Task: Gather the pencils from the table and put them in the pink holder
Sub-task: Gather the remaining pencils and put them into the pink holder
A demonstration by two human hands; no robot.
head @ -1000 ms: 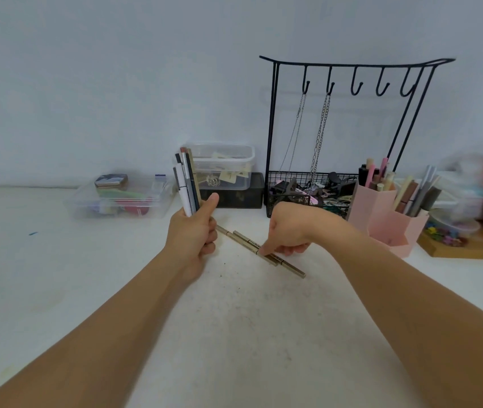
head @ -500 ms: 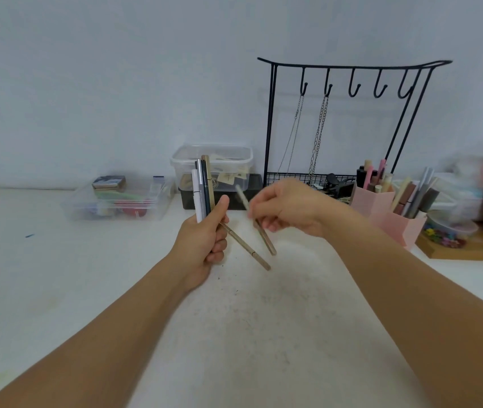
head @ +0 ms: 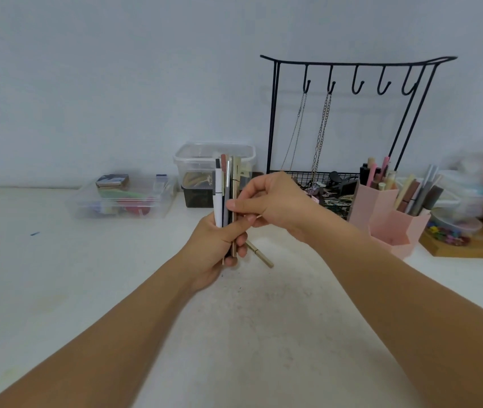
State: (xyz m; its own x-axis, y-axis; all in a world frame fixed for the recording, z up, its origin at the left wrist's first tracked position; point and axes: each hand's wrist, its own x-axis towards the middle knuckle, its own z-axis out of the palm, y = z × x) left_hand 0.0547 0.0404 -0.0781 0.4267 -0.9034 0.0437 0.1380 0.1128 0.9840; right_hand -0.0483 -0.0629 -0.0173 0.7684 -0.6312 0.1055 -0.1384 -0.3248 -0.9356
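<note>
Pink holder (head: 387, 219) right of centre, two joined compartments, both packed with upright pens and pencils; rear one has pink and dark sticks, front one grey, brown and cream ones. Sits on the table (head: 57, 290) just left of a wooden tray (head: 470, 245) with a small tub of coloured bits.

Clear shallow bin (head: 122, 198) at mid-left: flat dark tin, green and red items inside. Clear lidded tub (head: 213, 163) stacked on a black box (head: 196, 197), centre back, partly hidden behind the pencils. Black wire rack (head: 352, 83) with five hooks, two chains hanging, its basket base full of small dark clutter. Pink-rimmed thing at far right edge, blurred, cannot tell what.

Left hand (head: 216, 245) fist-gripped round an upright pencil bundle (head: 225, 195), centre frame, off the table. Right hand (head: 275, 201) pinches thumb and fingers on the right side of the bundle, pressing a beige stick against it. One beige pencil (head: 261, 256) lies on the table, just below-right of the left hand, partly hidden by it.

Table white, scuffed grey in the middle, small blue mark at left. Plain pale wall behind. Foreground and left of table open; right and back edges crowded.
</note>
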